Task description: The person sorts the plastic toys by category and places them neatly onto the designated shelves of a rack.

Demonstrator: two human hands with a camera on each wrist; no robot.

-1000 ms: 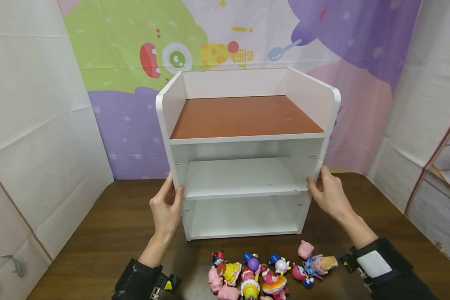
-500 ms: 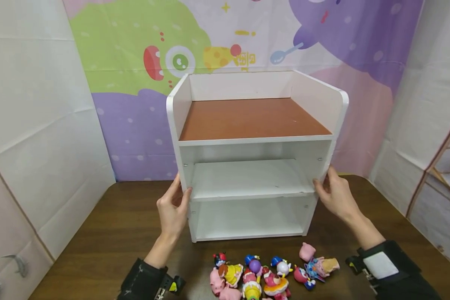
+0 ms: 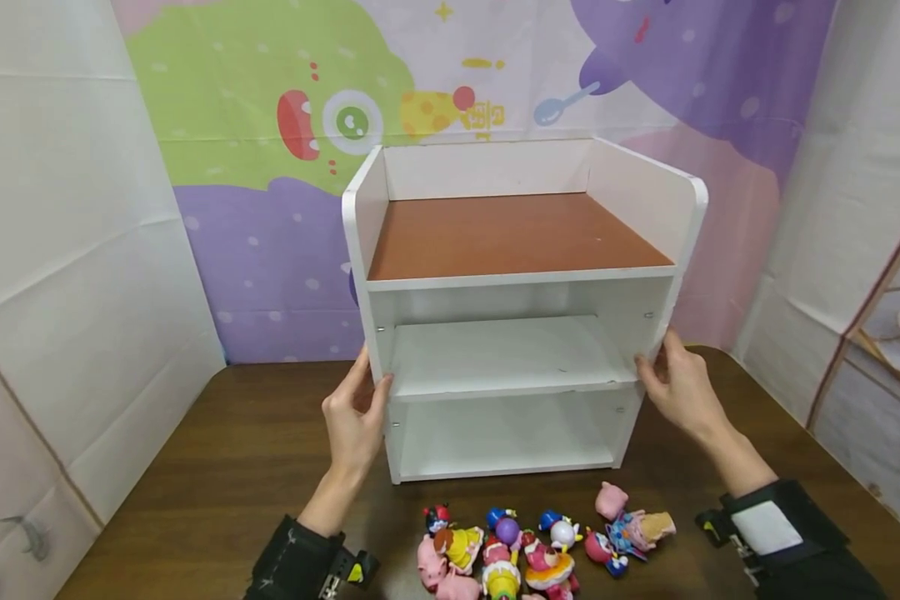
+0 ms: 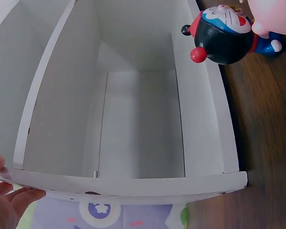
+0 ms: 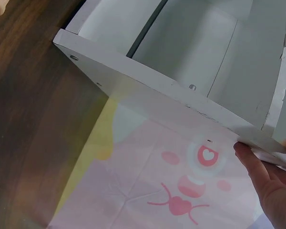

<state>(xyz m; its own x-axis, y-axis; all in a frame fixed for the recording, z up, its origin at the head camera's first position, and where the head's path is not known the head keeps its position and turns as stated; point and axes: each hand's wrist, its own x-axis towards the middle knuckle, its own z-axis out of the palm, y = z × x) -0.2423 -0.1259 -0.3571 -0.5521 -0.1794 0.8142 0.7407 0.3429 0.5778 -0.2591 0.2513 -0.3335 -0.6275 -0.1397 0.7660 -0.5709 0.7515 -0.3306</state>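
A white shelf unit (image 3: 510, 390) with a brown top board (image 3: 517, 235) stands upright on the dark wooden table. My left hand (image 3: 354, 417) grips the front edge of its left side panel, thumb in front and fingers along the outer face. On the opposite side, my right hand (image 3: 682, 387) holds the right panel at about the same height. The left wrist view catches fingertips (image 4: 31, 194) against the panel. Fingers of the right hand (image 5: 271, 181) lie along the outer face in the right wrist view.
Several small toy figures lie on the table before the shelf, among them a doll in a yellow dress (image 3: 461, 547), a pink pig (image 3: 611, 500) and a figure in black and red (image 4: 229, 40). A cartoon-printed cloth (image 3: 270, 250) hangs behind the table (image 3: 195, 492).
The shelf unit has shifted a little to the right across the table, with both hands keeping their hold on its sides. The toy figures have stayed in place.
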